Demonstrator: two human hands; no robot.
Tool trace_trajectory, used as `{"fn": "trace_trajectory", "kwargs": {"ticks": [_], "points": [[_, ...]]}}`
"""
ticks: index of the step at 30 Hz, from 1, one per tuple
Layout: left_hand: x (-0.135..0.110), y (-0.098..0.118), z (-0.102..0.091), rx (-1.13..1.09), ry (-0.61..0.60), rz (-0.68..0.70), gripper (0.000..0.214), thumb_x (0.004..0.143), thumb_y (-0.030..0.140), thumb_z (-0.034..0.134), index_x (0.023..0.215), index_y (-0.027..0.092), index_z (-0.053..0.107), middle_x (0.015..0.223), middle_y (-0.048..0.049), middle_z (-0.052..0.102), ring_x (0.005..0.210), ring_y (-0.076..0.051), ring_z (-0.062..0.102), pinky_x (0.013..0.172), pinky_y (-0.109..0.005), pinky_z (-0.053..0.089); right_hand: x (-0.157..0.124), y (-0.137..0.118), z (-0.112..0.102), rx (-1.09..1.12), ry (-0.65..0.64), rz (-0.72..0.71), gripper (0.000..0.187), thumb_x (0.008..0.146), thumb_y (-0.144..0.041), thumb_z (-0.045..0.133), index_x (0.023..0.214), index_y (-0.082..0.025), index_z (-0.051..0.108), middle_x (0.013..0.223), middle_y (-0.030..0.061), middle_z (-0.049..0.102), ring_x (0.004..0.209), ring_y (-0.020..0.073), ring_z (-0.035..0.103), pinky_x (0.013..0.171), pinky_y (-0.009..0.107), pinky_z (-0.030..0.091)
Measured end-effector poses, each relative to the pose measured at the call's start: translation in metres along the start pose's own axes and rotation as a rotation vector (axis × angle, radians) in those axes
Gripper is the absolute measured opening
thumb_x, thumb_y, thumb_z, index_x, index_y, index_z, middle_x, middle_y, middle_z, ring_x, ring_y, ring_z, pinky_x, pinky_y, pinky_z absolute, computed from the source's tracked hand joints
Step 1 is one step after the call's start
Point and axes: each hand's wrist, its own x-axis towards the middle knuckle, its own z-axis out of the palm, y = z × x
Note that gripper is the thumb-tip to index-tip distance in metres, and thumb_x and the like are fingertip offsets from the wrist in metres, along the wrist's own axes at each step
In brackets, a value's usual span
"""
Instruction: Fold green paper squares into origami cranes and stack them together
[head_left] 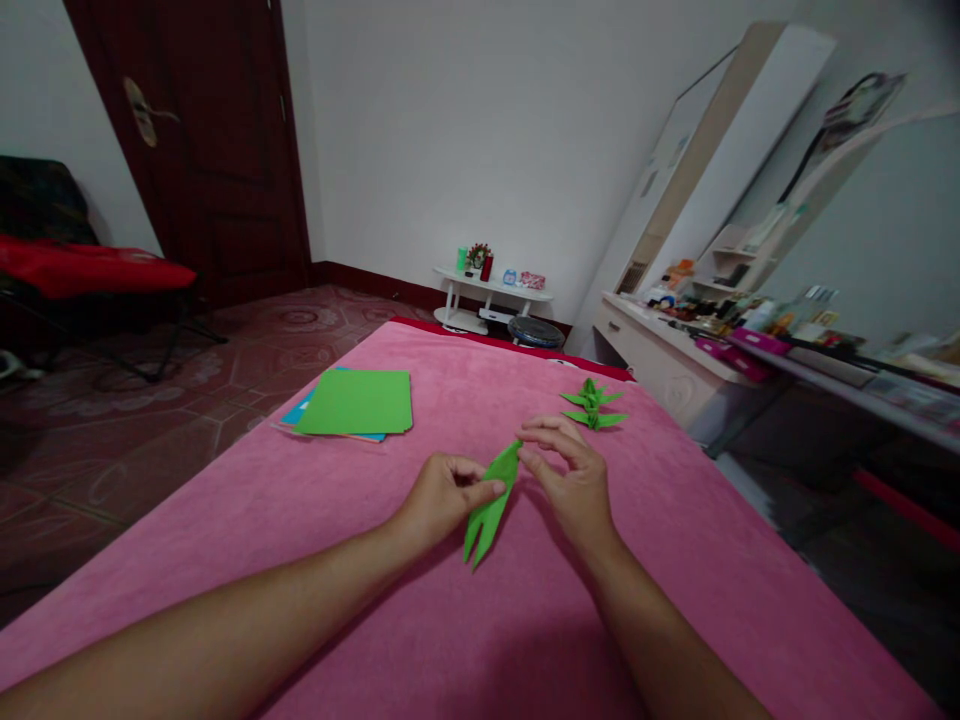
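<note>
A piece of folded green paper (491,508), long and narrow with two pointed legs at its near end, is held over the pink cloth. My left hand (448,492) pinches its middle, thumb on top and fingers behind. At its far tip, the thumb and fingers of my right hand (568,477) close on the paper's end. Beyond the right hand, finished-looking green origami figures (592,405) with pointed wings stand close together. To the left lies a stack of square paper (358,402), green on top with blue edges showing beneath.
The pink cloth (420,620) covers the surface under my hands. Farther off is a small white table (491,284) with ornaments. A cluttered dresser (660,350) stands on the right, and a chair with a red cover (90,270) on the left near a dark door (217,130).
</note>
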Motion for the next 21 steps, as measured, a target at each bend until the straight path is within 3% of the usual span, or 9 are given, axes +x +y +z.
{"fn": "trace_trajectory", "kwargs": {"ticks": [5, 9, 12, 16, 21], "points": [[0.001, 0.000, 0.001, -0.003, 0.027, -0.024, 0.032, 0.061, 0.041, 0.072, 0.052, 0.012, 0.062, 0.047, 0.0003, 0.052, 0.044, -0.008, 0.039, 0.047, -0.022, 0.028, -0.001, -0.004, -0.002, -0.052, 0.019, -0.055, 0.010, 0.075, -0.014, 0.062, 0.075, -0.022, 0.069, 0.093, 0.0049, 0.060, 0.091, 0.0202, 0.057, 0.083, 0.035, 0.044], [0.002, -0.002, 0.000, -0.015, 0.066, -0.039, 0.033, 0.060, 0.042, 0.073, 0.053, 0.012, 0.062, 0.047, 0.0007, 0.050, 0.043, -0.008, 0.038, 0.046, -0.022, 0.027, -0.003, -0.008, -0.001, -0.019, -0.047, -0.061, 0.010, 0.077, -0.013, 0.060, 0.076, -0.021, 0.066, 0.084, 0.0039, 0.063, 0.085, 0.0195, 0.059, 0.080, 0.034, 0.045], [0.003, -0.005, -0.002, -0.004, 0.052, -0.025, 0.032, 0.062, 0.042, 0.073, 0.054, 0.012, 0.063, 0.048, 0.0006, 0.052, 0.044, -0.008, 0.040, 0.047, -0.022, 0.028, -0.005, -0.005, 0.003, 0.057, -0.098, 0.065, 0.011, 0.074, -0.014, 0.061, 0.083, -0.020, 0.062, 0.082, 0.0032, 0.064, 0.081, 0.0183, 0.059, 0.077, 0.033, 0.045], [0.004, -0.005, -0.003, -0.024, 0.046, -0.009, 0.031, 0.062, 0.041, 0.073, 0.060, 0.011, 0.067, 0.052, -0.0005, 0.057, 0.047, -0.009, 0.044, 0.049, -0.022, 0.032, -0.005, 0.003, 0.009, 0.246, -0.127, 0.286, 0.036, 0.064, -0.015, 0.069, 0.098, -0.020, 0.057, 0.081, 0.0017, 0.064, 0.071, 0.0155, 0.059, 0.068, 0.028, 0.047], [0.003, -0.001, -0.001, -0.092, -0.014, -0.040, 0.030, 0.060, 0.039, 0.076, 0.067, 0.010, 0.070, 0.059, -0.0029, 0.063, 0.050, -0.010, 0.049, 0.052, -0.022, 0.036, -0.003, 0.005, 0.011, 0.317, -0.064, 0.432, 0.019, 0.057, -0.019, 0.073, 0.071, -0.017, 0.060, 0.061, -0.0020, 0.059, 0.055, 0.0114, 0.052, 0.053, 0.022, 0.042]]}}
